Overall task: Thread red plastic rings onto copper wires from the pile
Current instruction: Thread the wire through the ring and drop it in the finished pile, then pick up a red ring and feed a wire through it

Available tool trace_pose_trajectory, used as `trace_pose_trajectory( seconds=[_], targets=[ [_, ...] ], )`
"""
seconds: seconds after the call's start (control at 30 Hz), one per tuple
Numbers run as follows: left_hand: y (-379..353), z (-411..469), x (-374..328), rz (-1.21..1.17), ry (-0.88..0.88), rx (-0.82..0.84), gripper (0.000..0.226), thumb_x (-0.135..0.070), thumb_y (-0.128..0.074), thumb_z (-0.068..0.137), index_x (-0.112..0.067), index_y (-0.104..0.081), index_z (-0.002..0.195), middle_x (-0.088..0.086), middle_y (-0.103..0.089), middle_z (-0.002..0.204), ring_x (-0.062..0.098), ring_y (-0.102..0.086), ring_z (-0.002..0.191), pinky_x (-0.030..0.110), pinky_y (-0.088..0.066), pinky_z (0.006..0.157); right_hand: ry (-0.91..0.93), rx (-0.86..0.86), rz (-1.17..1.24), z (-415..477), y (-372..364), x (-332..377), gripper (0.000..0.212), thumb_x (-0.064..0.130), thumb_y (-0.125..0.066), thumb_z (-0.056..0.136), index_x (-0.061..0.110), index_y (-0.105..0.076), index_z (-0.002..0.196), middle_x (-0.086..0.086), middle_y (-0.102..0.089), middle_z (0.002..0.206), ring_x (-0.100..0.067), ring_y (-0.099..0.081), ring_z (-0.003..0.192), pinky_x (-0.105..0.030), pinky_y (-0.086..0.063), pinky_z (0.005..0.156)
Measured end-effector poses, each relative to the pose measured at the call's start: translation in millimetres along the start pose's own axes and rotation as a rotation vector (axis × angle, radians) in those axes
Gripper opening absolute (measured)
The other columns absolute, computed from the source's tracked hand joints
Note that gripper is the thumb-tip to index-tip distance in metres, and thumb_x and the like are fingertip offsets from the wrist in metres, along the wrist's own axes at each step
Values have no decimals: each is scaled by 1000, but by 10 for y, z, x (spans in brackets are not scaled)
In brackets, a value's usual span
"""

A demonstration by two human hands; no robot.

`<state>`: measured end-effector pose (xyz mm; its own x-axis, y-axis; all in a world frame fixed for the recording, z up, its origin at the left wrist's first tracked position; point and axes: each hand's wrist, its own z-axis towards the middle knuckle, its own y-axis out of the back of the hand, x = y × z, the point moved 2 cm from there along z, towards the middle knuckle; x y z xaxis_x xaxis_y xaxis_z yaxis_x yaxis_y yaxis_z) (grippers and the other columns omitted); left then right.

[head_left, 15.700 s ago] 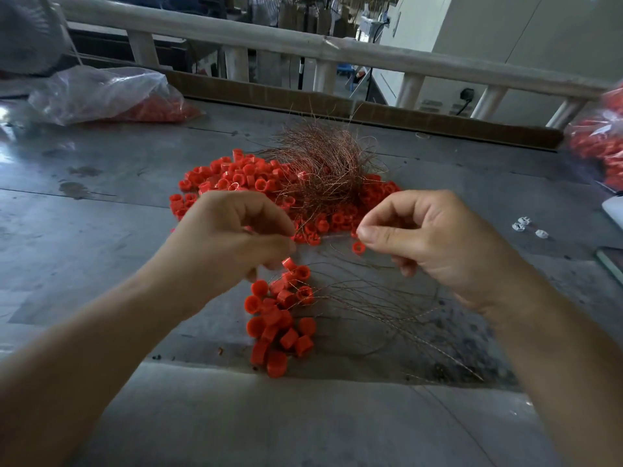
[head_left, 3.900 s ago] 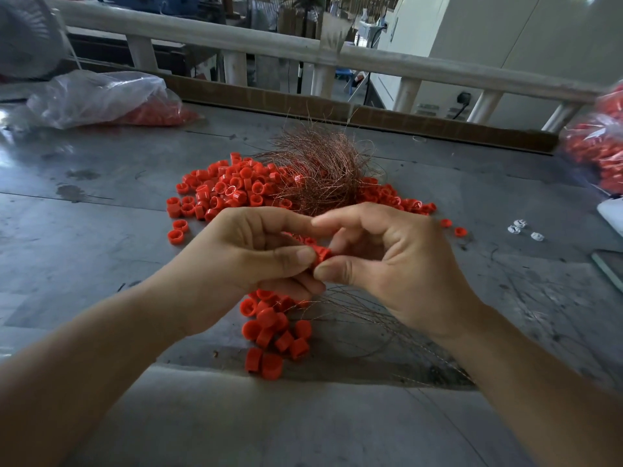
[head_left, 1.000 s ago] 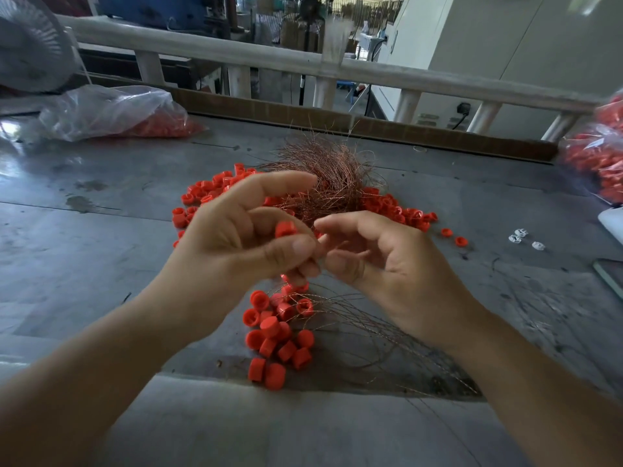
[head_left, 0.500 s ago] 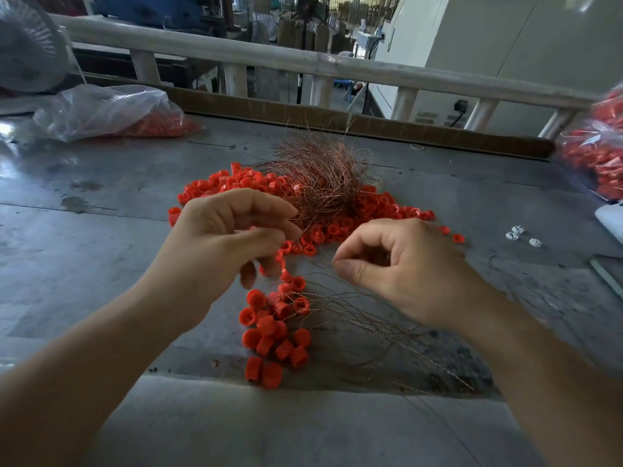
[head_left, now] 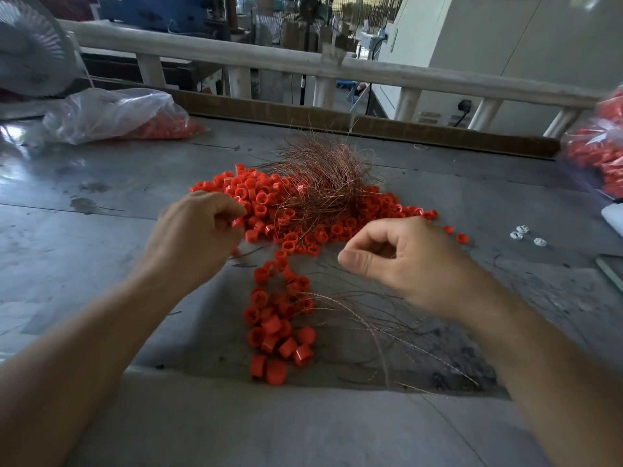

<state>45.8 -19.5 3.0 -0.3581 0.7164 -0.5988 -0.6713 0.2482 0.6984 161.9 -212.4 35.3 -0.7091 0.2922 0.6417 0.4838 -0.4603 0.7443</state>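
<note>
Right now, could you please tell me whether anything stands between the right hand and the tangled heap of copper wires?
Nothing tall: only loose red plastic rings lie on the grey table between the right hand and the tangled heap of copper wires; it could likely pass over them.

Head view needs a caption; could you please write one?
Left hand at red ring pile with tangled copper wires; right hand curled nearby.

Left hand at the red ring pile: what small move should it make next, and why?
Probably lift one ring toward the right hand. The left hand has curled fingertips at the edge of the loose red rings, and the right hand is curled nearby; whether it holds one of the copper wires is too fine to see.
</note>
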Motion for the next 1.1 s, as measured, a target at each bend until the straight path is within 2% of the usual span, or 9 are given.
trace_pose_trajectory(
  seconds=[0.13,0.23,0.33,0.5,0.6,0.67,0.8,0.93,1.1],
  targets=[
    [-132,20,14,137,-64,53,20,-13,-67,78,-17,-71,98,2,-57,98,15,-47,85,24,-30,71,2,-187,23,29,84,-50,13,34,-67,78,25,-66,68,14,-58,51,5,-49,50,-8,-37,50],
    [-201,34,36,200,-76,106,25,-17,-67,78,-17,-69,103,6,-59,104,24,-52,95,27,-34,75,-8,-314,42,53,122,-105,14,29,-67,80,25,-65,66,13,-55,48,3,-48,47,-8,-35,48],
    [-225,39,39,228,-83,118,25,-18,-68,77,-16,-68,102,3,-58,100,25,-53,98,28,-35,76,-25,-393,44,81,142,-160,19,29,-67,81,28,-62,63,14,-56,46,0,-50,49,-8,-37,49],
    [-223,30,-3,213,-123,112,8,-14,-68,78,-17,-64,84,-6,-51,83,15,-46,81,27,-32,69,-51,-420,39,101,151,-218,20,29,-67,81,30,-61,61,17,-58,47,-6,-53,50,-11,-39,49],
    [-214,20,0,187,-121,94,15,-13,-66,79,-16,-65,94,-2,-57,88,20,-52,85,30,-38,71,-70,-435,17,109,155,-241,18,29,-66,81,28,-62,63,12,-57,49,-15,-59,56,-20,-43,54],
    [-181,19,-12,151,-124,59,20,-15,-65,82,-15,-67,102,3,-60,95,22,-55,87,30,-41,73,-75,-440,12,116,163,-257,18,28,-66,82,26,-63,64,9,-60,53,-18,-60,58,-21,-43,53],
    [-72,-29,-123,-46,-135,-15,4,-26,-66,81,-22,-67,81,-10,-59,76,4,-51,67,11,-36,57,-78,-435,-5,129,165,-286,20,27,-66,82,28,-61,63,10,-58,53,-3,-52,49,-12,-37,47],
    [-56,-105,-240,-183,-153,67,12,-28,-69,77,-32,-59,71,-12,-59,71,3,-54,64,8,-39,56,-82,-414,-62,138,154,-307,21,28,-67,81,30,-60,62,13,-55,51,-2,-48,46,-10,-35,46],
    [-32,-118,-264,-208,-176,46,9,-28,-70,73,-28,-61,71,-12,-59,70,3,-56,67,9,-42,59,-158,-131,-332,139,170,-348,19,23,-72,75,29,-60,63,16,-57,65,-6,-56,67,-20,-40,61]
  ],
)
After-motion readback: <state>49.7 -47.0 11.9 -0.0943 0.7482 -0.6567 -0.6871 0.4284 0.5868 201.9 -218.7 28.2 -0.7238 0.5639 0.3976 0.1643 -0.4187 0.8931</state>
